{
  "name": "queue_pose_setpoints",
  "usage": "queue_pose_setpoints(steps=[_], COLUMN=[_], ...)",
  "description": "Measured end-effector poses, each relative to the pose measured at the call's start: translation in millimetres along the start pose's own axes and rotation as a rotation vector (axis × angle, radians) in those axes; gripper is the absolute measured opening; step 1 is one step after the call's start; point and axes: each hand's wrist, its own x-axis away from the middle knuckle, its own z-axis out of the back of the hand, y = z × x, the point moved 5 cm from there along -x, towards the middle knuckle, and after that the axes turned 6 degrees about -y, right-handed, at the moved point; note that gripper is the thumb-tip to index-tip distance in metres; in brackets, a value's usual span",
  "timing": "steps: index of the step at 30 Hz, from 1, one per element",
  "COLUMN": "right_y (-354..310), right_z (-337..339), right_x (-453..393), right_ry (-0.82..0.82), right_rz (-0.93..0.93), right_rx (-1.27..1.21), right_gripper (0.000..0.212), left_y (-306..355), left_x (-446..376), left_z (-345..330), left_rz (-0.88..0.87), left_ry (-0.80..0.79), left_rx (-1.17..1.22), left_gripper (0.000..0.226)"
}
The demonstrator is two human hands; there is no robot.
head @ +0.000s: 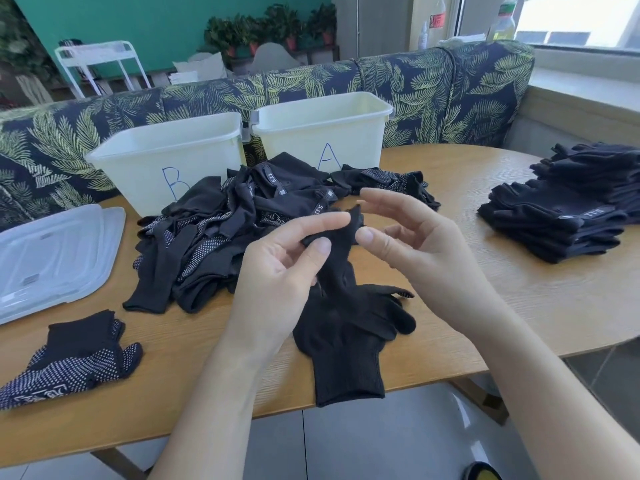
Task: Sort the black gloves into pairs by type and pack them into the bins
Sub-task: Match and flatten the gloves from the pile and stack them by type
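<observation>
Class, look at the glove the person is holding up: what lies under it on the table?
Under the held glove another plain black glove lies flat on the table, cuff overhanging the near edge. Its upper part is covered by the held glove.

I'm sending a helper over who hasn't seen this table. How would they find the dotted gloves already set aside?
Start at the wooden table and go to its near left corner, in front of the clear lids. The dotted gloves lie there alone, apart from the big heap by the bins. White grip dots cover them.

Black gloves (346, 327), white-dotted pair (72, 362).
</observation>
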Motion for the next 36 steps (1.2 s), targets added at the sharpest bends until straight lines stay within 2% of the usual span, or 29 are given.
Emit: queue_pose_setpoints(steps=[2, 4, 8, 12, 16, 23, 27, 29, 33, 36], right_y=[0.2, 0.8, 0.1, -12.0, -26.5, -34.3, -25.2, -19.7, -10.1, -8.5], right_z=[-1.9, -1.0, 7.0, 14.0, 19.9, 14.3, 10.2, 7.3, 2.8, -0.2], right_x=[-0.1, 0.3, -1.2, -2.6, -0.4, 0.8, 0.9, 1.3, 1.7, 2.7], right_ry=[-0.074, -0.082, 0.041, 0.144, 0.197, 0.083, -0.001, -0.029, -0.072, -0.117], right_rz=[-0.011, -0.010, 0.015, 0.084, 0.134, 0.188, 0.134, 0.108, 0.052, 0.040], right_rx=[-0.054, -0.090, -0.115, -0.110, -0.124, -0.112, -0.114, -0.101, -0.100, -0.139], right_gripper=[0.049, 0.041, 0.015, 0.005, 0.005, 0.019, 0.011, 0.010, 0.014, 0.015], left_y=[2.3, 2.4, 1.5, 6.1, 17.7, 20.4, 16.2, 14.1, 3.6, -7.5], left_x=[0.1, 0.2, -1.0, 1.4, 3.9, 4.6, 3.0, 2.1, -0.3, -1.8], left_z=[-2.0, -3.6, -2.1, 0.4, -11.6, -26.2, -22.2, -20.3, -12.0, -7.0], left_rz=[-0.012, -0.011, -0.010, -0.047, -0.025, -0.010, 0.002, 0.023, 0.122, 0.254], left_ry=[-0.039, -0.059, 0.018, 0.181, 0.118, -0.034, -0.050, -0.044, -0.021, -0.040], left_rx=[-0.026, -0.008, -0.107, -0.238, -0.150, 0.021, 0.045, 0.037, 0.044, 0.090], left_gripper=[0.038, 0.037, 0.032, 0.029, 0.031, 0.050, 0.066, 0.063, 0.060, 0.072])
